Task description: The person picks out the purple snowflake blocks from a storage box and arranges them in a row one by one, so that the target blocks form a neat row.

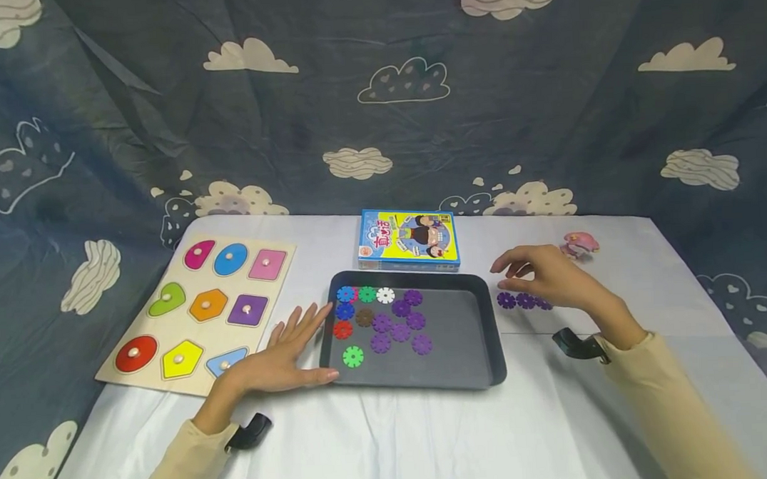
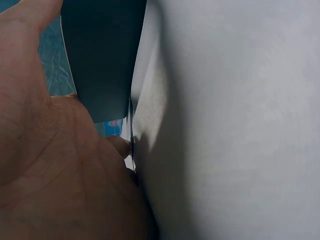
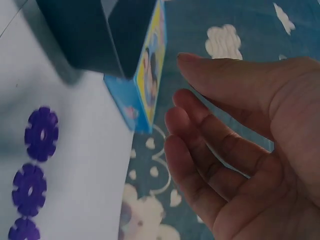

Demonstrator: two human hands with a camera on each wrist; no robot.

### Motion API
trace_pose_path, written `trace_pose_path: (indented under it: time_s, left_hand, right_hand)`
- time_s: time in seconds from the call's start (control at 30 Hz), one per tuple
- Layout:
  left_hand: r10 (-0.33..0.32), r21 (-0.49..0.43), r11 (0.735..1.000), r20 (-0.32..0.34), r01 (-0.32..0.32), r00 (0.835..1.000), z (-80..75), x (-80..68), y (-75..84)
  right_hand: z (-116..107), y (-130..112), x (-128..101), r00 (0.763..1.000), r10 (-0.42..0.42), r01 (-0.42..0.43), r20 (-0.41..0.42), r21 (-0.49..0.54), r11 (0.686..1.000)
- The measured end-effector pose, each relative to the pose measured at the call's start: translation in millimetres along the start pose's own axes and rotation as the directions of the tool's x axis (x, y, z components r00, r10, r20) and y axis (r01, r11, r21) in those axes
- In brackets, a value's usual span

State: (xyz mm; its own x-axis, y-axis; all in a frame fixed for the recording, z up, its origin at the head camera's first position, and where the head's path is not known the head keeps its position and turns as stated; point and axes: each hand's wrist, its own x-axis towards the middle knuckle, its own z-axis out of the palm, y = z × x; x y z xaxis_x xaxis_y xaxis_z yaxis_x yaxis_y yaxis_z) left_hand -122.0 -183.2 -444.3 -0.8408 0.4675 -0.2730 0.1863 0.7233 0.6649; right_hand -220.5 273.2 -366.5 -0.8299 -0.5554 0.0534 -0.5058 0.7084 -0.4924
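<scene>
right hand (image 1: 546, 275) hovering open, purple discs (image 1: 523, 300) just beneath its fingers (image 3: 200, 150)

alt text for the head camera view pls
A person's left hand rests flat beside a dark tray of coloured plastic discs, while the right hand hovers open over three purple discs on the white table.

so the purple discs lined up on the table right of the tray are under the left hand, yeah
Not quite: it is the right hand that hovers over the purple discs on the table right of the tray. The left hand rests flat at the tray's left edge. The head view shows both.
</scene>
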Motion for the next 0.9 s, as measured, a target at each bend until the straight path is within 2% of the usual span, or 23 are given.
trace_pose_path:
  time_s: [0.23,0.5,0.7,0.9]
  left_hand:
    - [0.001,-0.010,1.000,0.004,-0.001,1.000,-0.3,0.4,1.2]
    - [-0.001,-0.020,1.000,0.009,0.001,1.000,-1.3,-0.6,1.3]
    - [0.002,-0.019,1.000,0.002,-0.002,1.000,-1.1,-0.3,1.1]
    - [0.002,-0.020,1.000,0.000,-0.002,1.000,-0.8,-0.1,0.8]
  right_hand:
    - [5.7,-19.1,18.0,0.992,-0.022,0.023,0.125,-0.007,1.000]
    - [18.9,-36.3,36.2,0.953,-0.055,0.055,0.298,0.007,0.998]
    - [27.8,-45.7,47.4,0.930,-0.068,0.075,0.360,-0.006,0.997]
    - [37.5,-51.5,57.1,0.906,-0.146,0.150,0.396,0.020,0.988]
